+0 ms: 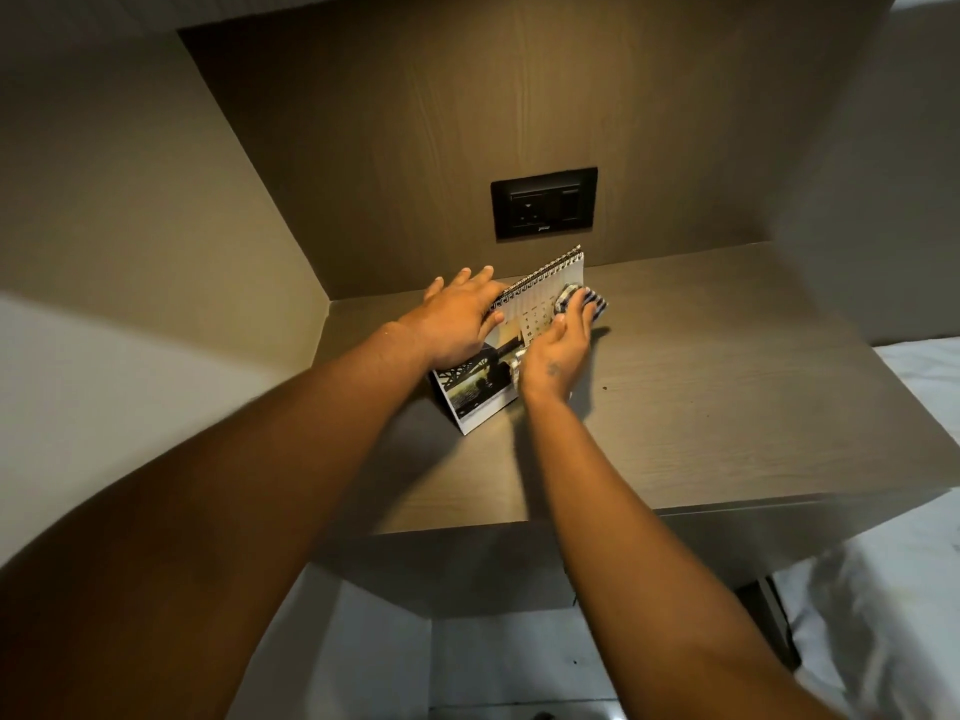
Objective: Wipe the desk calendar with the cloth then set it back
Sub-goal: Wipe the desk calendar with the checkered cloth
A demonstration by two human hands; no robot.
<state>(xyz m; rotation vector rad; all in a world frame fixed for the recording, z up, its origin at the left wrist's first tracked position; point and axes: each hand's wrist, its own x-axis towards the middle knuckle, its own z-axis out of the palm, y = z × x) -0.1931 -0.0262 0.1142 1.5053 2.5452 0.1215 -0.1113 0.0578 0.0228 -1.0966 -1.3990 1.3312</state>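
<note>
Head view, the only feed I have. The desk calendar point(524, 324) stands tent-wise on the wooden shelf point(701, 397), toward the back left corner, spiral binding up and angled toward the rear wall. The photo half of the front page faces me at lower left; the date grid lies to the upper right.

Left hand point(457, 319): laid flat over the top left of the calendar, fingers extended and slightly spread across the binding, thumb on the front page. I read it as bracing, not pinching.

Right hand point(563, 345): fingers curled around the cloth point(582, 301), a blue-and-white checked piece bunched at the fingertips. The cloth is pressed against the upper right of the calendar page, just below the spiral. The wrist hides the lower right part of the page.

Black wall socket point(544, 202) sits in the wood back panel above the calendar. White bedding point(904, 589) shows at the right edge, below the shelf.
</note>
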